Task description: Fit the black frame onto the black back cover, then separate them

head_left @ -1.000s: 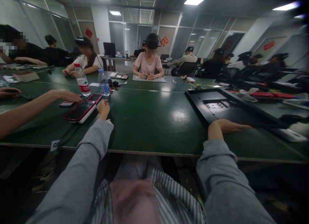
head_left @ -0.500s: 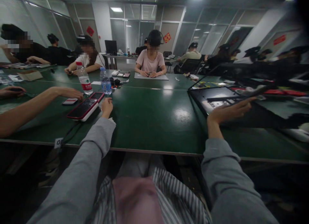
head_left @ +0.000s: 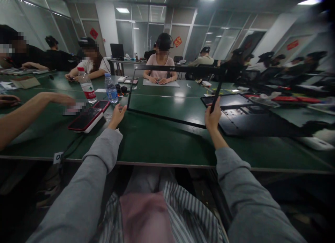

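A thin black rectangular frame, like a laptop screen bezel (head_left: 167,119), is held up over the green table, tilted, with the tabletop showing through its opening. My right hand (head_left: 213,115) is closed around its right side near the lower corner. At the bezel's lower left corner is my left hand (head_left: 117,114), fingers loosely bent and apart. Whether its fingertips touch the corner I cannot tell. To the right, behind my right hand, dark flat laptop parts (head_left: 258,121) lie on the table.
Left of my left hand are red-edged phones (head_left: 86,119) on a white block, and two bottles, one red-labelled (head_left: 88,89), one blue-capped (head_left: 112,91). A neighbour's arm (head_left: 34,105) reaches in from the left. Across the green table (head_left: 162,149) sits a person (head_left: 159,63) in pink.
My right hand has brought the bezel left from above the laptop parts and raised it in front of me. My left hand's fingers have opened toward its corner.
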A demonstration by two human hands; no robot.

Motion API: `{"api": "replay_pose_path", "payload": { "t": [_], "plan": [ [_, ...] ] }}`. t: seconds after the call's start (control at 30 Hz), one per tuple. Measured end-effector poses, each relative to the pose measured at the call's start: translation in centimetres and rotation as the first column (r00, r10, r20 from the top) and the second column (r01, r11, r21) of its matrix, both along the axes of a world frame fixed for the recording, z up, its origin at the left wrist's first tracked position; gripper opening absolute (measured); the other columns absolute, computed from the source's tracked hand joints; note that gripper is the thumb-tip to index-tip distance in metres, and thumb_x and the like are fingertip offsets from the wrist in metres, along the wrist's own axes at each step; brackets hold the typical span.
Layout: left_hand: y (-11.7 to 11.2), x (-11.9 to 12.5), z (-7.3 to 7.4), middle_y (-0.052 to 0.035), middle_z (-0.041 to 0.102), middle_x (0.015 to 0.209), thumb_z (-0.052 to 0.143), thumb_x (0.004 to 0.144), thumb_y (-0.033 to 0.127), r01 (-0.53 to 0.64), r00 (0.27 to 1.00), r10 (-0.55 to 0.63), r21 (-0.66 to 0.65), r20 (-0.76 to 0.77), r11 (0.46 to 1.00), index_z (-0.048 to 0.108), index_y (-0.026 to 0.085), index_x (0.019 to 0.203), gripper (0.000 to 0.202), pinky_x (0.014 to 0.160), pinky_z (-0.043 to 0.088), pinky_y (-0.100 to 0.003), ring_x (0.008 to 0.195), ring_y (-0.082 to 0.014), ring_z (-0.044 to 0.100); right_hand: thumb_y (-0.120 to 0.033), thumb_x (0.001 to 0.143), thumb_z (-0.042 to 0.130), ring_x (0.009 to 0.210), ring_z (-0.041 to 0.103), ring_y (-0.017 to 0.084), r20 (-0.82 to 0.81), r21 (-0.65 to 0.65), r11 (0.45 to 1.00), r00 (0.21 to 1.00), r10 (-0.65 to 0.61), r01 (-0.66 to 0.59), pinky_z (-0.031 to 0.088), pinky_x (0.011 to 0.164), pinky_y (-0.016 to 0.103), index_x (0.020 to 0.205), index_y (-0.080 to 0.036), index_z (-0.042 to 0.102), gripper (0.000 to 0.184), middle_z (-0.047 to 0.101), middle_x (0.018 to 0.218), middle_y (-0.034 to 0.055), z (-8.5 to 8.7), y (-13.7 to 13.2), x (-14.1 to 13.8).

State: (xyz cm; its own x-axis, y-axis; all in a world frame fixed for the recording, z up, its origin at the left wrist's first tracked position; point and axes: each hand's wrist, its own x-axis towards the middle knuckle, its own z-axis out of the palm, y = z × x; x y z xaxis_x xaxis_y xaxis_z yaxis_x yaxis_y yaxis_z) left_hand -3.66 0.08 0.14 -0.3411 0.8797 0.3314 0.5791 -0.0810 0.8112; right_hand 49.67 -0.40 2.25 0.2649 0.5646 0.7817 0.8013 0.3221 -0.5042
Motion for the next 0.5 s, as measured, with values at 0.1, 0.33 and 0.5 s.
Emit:
{"api": "replay_pose_path", "payload": {
  "t": [0.1, 0.33, 0.5],
  "plan": [
    [-0.2, 0.5, 0.0, -0.0164, 0.077, 0.122, 0.069, 0.100, 0.030, 0.030, 0.989, -0.030, 0.002, 0.142, 1.000, 0.060, 0.012, 0.142, 0.046, 0.087, 0.058, -0.032, 0.092, -0.0210, 0.076, -0.037, 0.098, 0.047, 0.090, 0.074, 0.027, -0.091, -0.182, 0.977, 0.991, 0.094, -0.110, 0.058, 0.104, 0.050, 0.168, -0.011, 0.045, 0.075, 0.075, 0.092, 0.0093, -1.5, 1.3, 0.2],
    [-1.0, 0.8, 0.4, -0.0033, 0.070, 0.078, 0.067, 0.087, 0.016, -0.019, 0.943, 0.054, -0.109, 0.329, 0.994, 0.070, 0.013, 0.095, 0.009, 0.056, 0.044, -0.022, 0.055, -0.0100, 0.051, -0.033, 0.080, 0.072, 0.068, 0.068, 0.023, -0.337, -0.445, 0.863, 0.938, 0.086, -0.239, 0.064, 0.083, 0.043, 0.140, -0.011, 0.066, 0.064, 0.068, 0.074, 0.0022, -3.6, 3.2, 1.2],
    [-1.1, -0.1, 0.1, -0.0081, 0.075, 0.079, 0.069, 0.084, 0.019, -0.122, 0.980, 0.149, -0.190, 0.135, 0.974, 0.079, 0.012, 0.102, 0.022, 0.068, 0.053, -0.029, 0.072, -0.0206, 0.070, -0.024, 0.069, 0.076, 0.090, 0.077, 0.024, -0.504, -0.449, 0.715, 0.813, 0.292, -0.536, 0.066, 0.091, 0.044, 0.127, -0.019, 0.066, 0.058, 0.078, 0.103, 0.0080, -4.5, 3.5, 1.4]
  ]
}}
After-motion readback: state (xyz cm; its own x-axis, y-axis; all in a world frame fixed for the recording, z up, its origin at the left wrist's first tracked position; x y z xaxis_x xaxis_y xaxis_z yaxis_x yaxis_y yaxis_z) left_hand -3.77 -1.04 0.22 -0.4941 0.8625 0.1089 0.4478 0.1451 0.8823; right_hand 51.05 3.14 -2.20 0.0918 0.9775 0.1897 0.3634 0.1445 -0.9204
